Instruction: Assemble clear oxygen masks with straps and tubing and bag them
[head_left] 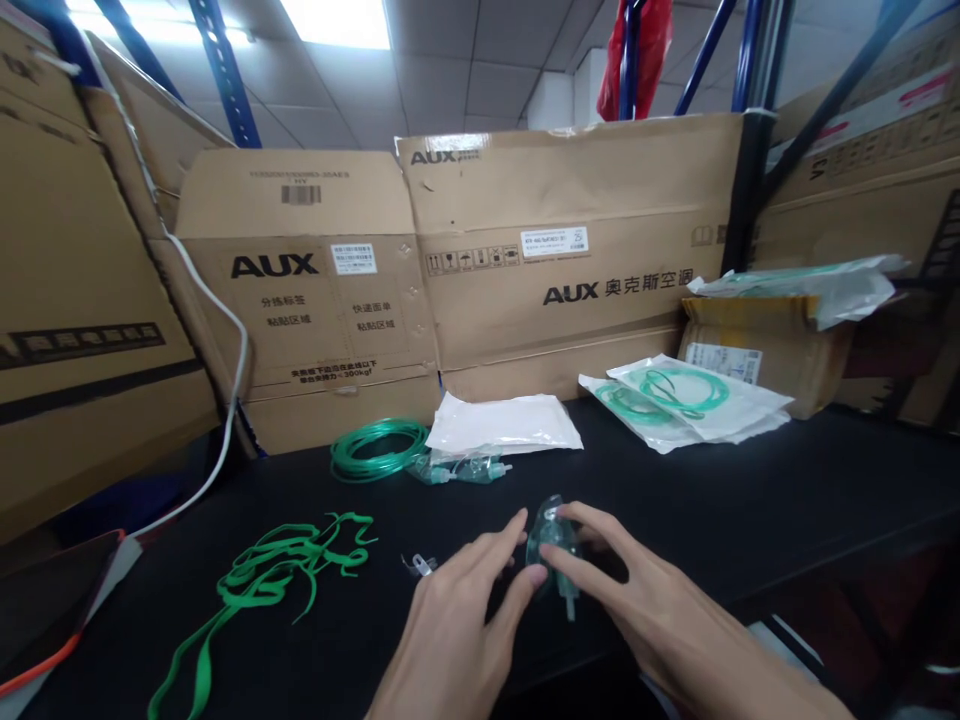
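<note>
A clear green oxygen mask (553, 545) with a short connector stub pointing down stands in front of me above the black table. My right hand (611, 560) grips it from the right, its fingertips on the top and the front. From the left, my left hand (480, 580) reaches in with fingers apart; its thumb tip touches the mask's lower edge, and its index finger is close beside it. A small metal strip with clear plastic (421, 566) lies left of my left hand. Farther left is a loose tangle of green elastic straps (262, 575).
Coiled green tubing (379, 447), more clear masks (469, 468) and white packets (504, 425) lie at the back. Packaged tubing (682, 395) sits back right beside a small carton (750, 340). AUX cardboard (555, 200) walls the black table (675, 500). A white cable (238, 370) hangs left.
</note>
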